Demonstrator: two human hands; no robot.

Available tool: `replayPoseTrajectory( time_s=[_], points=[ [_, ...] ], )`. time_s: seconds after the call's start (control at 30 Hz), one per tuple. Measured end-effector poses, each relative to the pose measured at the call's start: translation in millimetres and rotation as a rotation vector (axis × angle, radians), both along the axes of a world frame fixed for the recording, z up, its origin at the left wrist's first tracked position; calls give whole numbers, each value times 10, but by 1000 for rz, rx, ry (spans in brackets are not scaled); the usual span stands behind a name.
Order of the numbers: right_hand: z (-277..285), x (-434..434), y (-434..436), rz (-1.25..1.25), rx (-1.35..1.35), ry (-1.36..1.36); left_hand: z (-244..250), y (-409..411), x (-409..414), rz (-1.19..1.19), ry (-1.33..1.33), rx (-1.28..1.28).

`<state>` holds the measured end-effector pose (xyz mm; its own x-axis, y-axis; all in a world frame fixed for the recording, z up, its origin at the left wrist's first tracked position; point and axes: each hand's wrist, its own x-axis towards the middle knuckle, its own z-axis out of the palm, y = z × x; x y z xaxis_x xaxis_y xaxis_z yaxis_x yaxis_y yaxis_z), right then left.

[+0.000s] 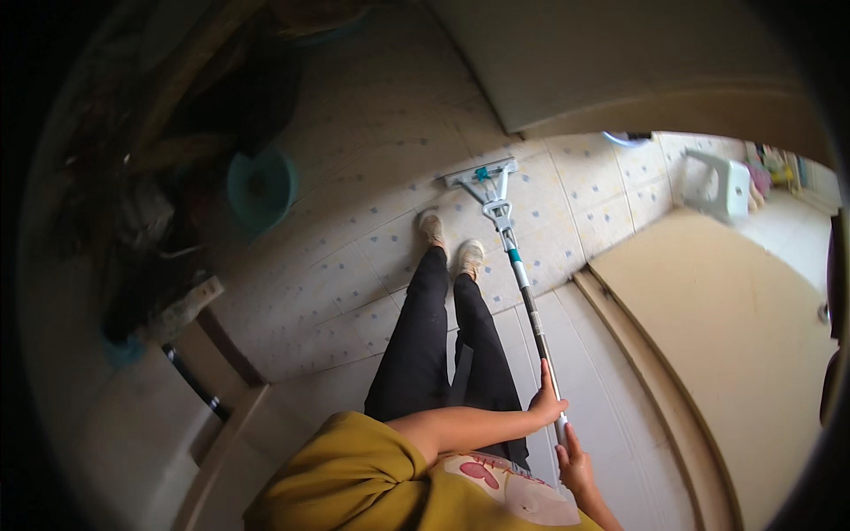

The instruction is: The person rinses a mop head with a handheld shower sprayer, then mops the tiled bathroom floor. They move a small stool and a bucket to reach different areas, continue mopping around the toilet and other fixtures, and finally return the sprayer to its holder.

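A sponge mop [531, 312] with a metal pole slants away from my right side towards the floor ahead. Its wide grey head [481, 171] with a teal clip rests on the speckled tiles, just beyond my shoes [470, 259]. My left hand [548, 406] reaches across my body and grips the lower-middle of the pole in view, index finger stretched along it. Closer to me, my right hand [576, 468] holds the pale grip [561, 428] at the pole's near end. The sponge under the head is hidden.
A tan door [704, 292] stands open at right, beside its frame. Beyond it is a white plastic stool [730, 189]. A large panel [631, 60] hangs over the far floor. To the left, a teal basin [262, 189] sits among dark clutter.
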<state>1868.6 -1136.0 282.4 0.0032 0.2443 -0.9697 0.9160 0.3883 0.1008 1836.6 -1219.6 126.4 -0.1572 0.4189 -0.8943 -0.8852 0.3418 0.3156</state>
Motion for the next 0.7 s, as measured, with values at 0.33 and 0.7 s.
replayPoseTrajectory(
  time_s=[0.33, 0.7],
  points=[
    [-2208, -1500, -781, 131, -251, 695, -2475, -747, -1486, 412, 754, -386],
    [-1982, -1071, -743, 492, -263, 421, -1933, -1818, -1347, 284, -55, 117]
  ],
)
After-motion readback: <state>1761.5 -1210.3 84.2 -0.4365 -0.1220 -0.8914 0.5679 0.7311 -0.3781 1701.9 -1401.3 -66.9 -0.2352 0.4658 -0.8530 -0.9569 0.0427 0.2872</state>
